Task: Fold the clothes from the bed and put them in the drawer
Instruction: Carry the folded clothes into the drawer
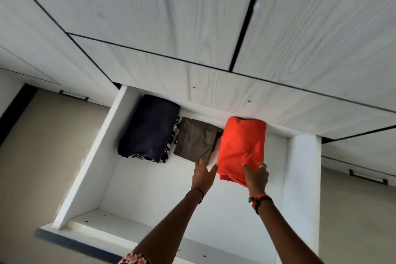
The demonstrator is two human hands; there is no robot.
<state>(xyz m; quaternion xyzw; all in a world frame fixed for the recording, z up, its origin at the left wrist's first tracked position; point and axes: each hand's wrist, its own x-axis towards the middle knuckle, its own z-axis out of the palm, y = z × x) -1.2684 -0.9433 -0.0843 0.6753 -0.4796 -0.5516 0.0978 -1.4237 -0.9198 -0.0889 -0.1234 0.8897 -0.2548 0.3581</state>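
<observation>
A white drawer (102,141) stands pulled out below me. Inside at the back lie three folded garments in a row: a dark navy one (150,128) on the left with a patterned cloth under it, a small olive-brown one (196,140) in the middle, and a bright orange one (242,148) on the right. My right hand (256,176) grips the near edge of the orange garment. My left hand (203,174) has straight fingers, its tips at the near corner of the olive garment and its thumb against the orange garment's left edge.
White wood-grain wardrobe doors (192,17) rise above the drawer. Closed drawers with dark handles (367,177) sit to the right and the far left. The drawer's near half and right side show bare white bottom. Beige floor lies on the left.
</observation>
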